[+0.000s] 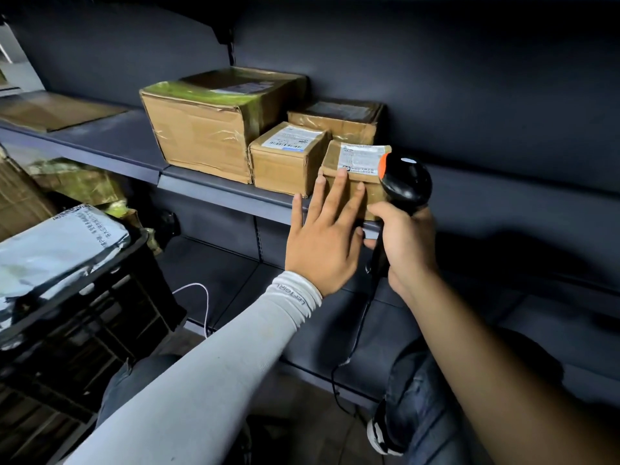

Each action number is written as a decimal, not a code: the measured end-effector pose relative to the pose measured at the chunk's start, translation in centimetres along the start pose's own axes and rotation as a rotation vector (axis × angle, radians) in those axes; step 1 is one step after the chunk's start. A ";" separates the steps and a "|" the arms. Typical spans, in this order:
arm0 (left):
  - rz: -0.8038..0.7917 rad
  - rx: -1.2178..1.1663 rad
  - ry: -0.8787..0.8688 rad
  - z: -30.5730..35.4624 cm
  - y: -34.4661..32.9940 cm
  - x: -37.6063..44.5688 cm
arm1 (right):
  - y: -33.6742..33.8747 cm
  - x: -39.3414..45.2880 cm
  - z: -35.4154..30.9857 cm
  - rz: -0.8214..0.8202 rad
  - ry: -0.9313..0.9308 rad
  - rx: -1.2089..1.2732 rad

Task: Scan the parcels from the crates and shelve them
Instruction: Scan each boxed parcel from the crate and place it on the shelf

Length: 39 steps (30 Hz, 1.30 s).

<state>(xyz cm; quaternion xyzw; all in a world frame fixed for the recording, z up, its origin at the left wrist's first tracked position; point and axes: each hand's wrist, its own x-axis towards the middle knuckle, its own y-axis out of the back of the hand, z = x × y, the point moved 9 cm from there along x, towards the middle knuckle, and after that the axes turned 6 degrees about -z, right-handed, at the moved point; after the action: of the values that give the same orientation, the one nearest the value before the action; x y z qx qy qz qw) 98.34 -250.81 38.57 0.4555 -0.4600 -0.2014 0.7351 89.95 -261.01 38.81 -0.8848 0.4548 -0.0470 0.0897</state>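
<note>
Shelving (214,187) in dark metal carries four cardboard parcels; the biggest, a taped box (201,129), sits at the left of the row and looks like a two-handed lift from the bottom edges. To the lower left, a black crate (110,297) holds a grey plastic mailer (57,243), which should be soft, slick and floppy, best pinched at a corner or scooped from below. The small labelled parcel (355,169) stands at the front edge of the shelf, just right of its neighbour (285,159). It looks light and stiff, with tape that may slide under skin; flat sides are the place to hold it. The left hand (322,243) lies flat against its front face, fingers straight and spread, pushing, not clasping. The right hand (402,243) has its grip clenched round the handle of the black scanner (406,179), whose head is beside the label.
</note>
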 end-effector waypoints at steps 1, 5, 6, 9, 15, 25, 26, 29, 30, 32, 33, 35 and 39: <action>-0.009 0.019 0.013 -0.4 -0.3 0.3 | -0.2 0.4 0.0 -0.015 -0.013 -0.003; -0.048 0.021 0.028 -1.5 -0.9 1.8 | -1.4 2.0 -0.4 -0.067 -0.068 0.004; -0.063 0.030 0.029 -1.7 -1.1 2.2 | -1.6 2.3 -0.5 -0.070 -0.078 0.004; -0.092 0.031 0.050 -2.5 -1.4 3.1 | -2.2 2.8 -0.2 -0.079 -0.101 0.007; -0.098 0.078 0.048 -3.4 -2.1 3.9 | -3.1 3.3 0.4 -0.084 -0.148 0.081; -0.169 0.056 0.047 -4.0 -2.2 4.4 | -3.6 3.7 0.2 -0.110 -0.189 0.049; -0.171 0.058 0.042 -3.9 -1.9 4.3 | -3.6 3.6 0.1 -0.113 -0.184 0.032; -0.200 0.079 0.033 -3.9 -1.1 3.5 | -3.0 3.0 -0.4 -0.089 -0.090 -0.107; -0.215 0.092 0.035 -4.0 -0.9 3.0 | -3.0 2.5 -0.8 -0.084 -0.046 -0.182; -0.238 0.111 0.046 -4.1 -0.4 2.0 | -3.2 1.5 -1.2 -0.097 0.013 -0.294; -0.248 0.122 0.059 -4.3 -0.1 1.2 | -3.5 1.0 -1.3 -0.116 0.036 -0.334; -0.275 0.137 0.091 -4.9 0.6 -0.3 | -4.0 -0.1 -1.3 -0.140 0.090 -0.437; -0.283 0.201 0.144 -7.2 2.8 -3.4 | -6.3 -2.2 -1.1 -0.250 0.161 -0.558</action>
<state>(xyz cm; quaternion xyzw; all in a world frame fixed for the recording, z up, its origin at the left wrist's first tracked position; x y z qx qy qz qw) 102.49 -243.51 38.13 0.6002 -0.3552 -0.2227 0.6811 93.47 -255.73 41.12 -0.9178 0.3434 -0.0012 -0.1994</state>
